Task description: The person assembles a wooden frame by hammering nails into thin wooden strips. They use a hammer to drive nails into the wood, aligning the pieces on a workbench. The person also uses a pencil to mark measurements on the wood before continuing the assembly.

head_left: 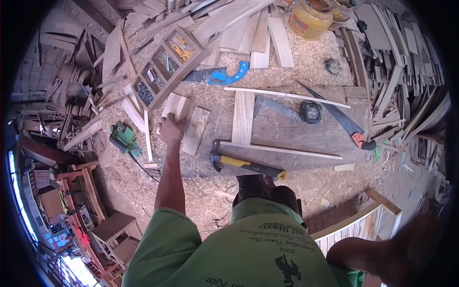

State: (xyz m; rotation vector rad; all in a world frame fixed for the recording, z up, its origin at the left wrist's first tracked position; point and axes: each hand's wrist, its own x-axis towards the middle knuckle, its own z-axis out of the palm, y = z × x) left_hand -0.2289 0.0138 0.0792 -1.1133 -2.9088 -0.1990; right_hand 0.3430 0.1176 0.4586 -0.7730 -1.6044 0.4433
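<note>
My left arm reaches forward from a green sleeve, and my left hand [171, 128] grips the near end of a short pale wood block [177, 106]. The block lies on the workbench just below a wooden compartment box. A second short board [195, 130] lies beside it on the right. My right arm is bent up at the lower right. My right hand [428, 234] is dark and blurred there, so its fingers cannot be made out. A claw hammer [248, 165] with a yellow and black handle lies at the bench's near edge.
The divided box [168, 66] holds screws and yellow pieces. On the bench [291, 131] lie a blue-handled saw [228, 75], another handsaw [340, 118], a tape measure [311, 112], a square [277, 106] and wood strips. A green power tool [125, 138] sits left; a yellow bucket [310, 20] stands behind.
</note>
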